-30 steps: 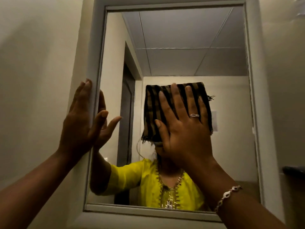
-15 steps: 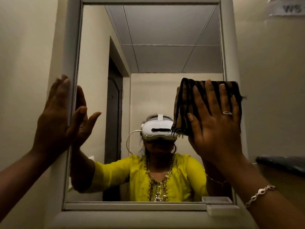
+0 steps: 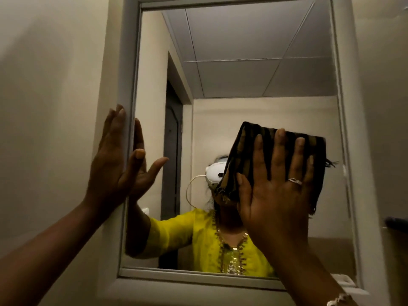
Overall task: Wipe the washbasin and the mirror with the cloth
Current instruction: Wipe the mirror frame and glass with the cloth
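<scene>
Pressing flat against the glass, the right hand [image 3: 276,195] holds the cloth [image 3: 249,160] on the mirror [image 3: 254,74], in the right half of the frame and a little below the middle. Its fingers [image 3: 279,155] are straight and spread, palm toward the glass, so the cloth is pinned under them and not clenched. The cloth is dark with brown stripes and is folded; its upper edge shows above the fingertips, and a frayed corner sticks out to the right of the hand. A ring [image 3: 295,181] sits on one finger, and a bracelet [image 3: 339,300] is on the wrist at the lower right edge of the frame.

At centre left, the left hand [image 3: 110,164] is open and lies flat on the left side of the frame [image 3: 129,62] of the mirror. Its fingers point up, its thumb stands out toward the glass, and it holds nothing. The reflection of this hand meets it at the edge of the glass.

Inside the mirror a person in a yellow garment [image 3: 198,244] is seen, wearing a white headset [image 3: 215,173] that is partly covered by the cloth. Ceiling panels fill the upper part of the reflection, and a dark door [image 3: 173,151] stands at its left.

The washbasin is not visible.
</scene>
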`<state>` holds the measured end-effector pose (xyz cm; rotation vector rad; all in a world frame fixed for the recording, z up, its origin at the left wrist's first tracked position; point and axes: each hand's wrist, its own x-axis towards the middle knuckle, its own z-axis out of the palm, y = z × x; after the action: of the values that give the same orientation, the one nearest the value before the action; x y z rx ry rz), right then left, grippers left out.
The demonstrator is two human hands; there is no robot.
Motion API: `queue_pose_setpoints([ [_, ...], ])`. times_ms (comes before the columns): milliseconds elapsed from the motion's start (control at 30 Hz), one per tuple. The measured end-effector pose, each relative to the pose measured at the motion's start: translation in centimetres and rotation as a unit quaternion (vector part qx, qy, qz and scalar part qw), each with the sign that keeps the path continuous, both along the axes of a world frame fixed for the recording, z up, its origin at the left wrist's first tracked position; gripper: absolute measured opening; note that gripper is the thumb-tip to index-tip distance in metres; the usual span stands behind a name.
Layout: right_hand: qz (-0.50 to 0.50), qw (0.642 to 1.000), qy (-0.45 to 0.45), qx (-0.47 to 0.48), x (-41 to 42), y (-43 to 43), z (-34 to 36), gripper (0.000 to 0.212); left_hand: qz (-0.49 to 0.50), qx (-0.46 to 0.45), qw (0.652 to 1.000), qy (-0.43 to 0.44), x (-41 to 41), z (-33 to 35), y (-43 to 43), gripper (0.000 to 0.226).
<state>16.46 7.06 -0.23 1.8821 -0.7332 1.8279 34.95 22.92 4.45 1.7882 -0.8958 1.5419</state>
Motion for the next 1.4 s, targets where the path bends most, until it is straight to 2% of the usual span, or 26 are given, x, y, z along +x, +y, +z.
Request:
queue_pose_setpoints([
  [133,0.020,1.000,0.014,-0.019,2.6,2.8,0.1,0.063,-0.172,-0.028,0.984,-0.026,-1.8,-0.6,0.7,0.106],
  [233,0.038,0.998,0.040,-0.025,4.8,5.0,0.2,0.064,-0.196,-0.040,0.978,-0.054,-1.8,-0.6,1.1,0.105],
  [367,0.070,0.995,0.064,-0.032,7.3,7.4,0.5,0.064,-0.278,-0.047,0.959,-0.035,-0.9,-0.6,1.0,0.096],
  [567,0.092,0.988,0.110,-0.048,9.2,9.3,1.0,0.063,-0.302,-0.052,0.952,-0.025,-0.2,-0.5,1.0,0.097],
  [967,0.099,0.970,0.184,-0.123,8.4,7.7,0.7,0.063,-0.293,-0.057,0.954,-0.027,-0.5,-0.4,1.3,0.094],
  [1167,0.091,0.969,0.182,-0.141,5.4,4.8,-0.1,0.063,-0.265,-0.046,0.963,-0.024,-1.1,-0.5,1.6,0.091],
  [1267,0.090,0.970,0.168,-0.149,3.6,3.1,-0.4,0.063,-0.226,-0.034,0.973,-0.023,-1.0,-1.0,1.3,0.093],
  [1400,0.081,0.971,0.167,-0.149,1.0,0.7,-0.6,0.061,-0.087,-0.003,0.996,-0.019,-0.2,-2.3,0.3,0.079],
])
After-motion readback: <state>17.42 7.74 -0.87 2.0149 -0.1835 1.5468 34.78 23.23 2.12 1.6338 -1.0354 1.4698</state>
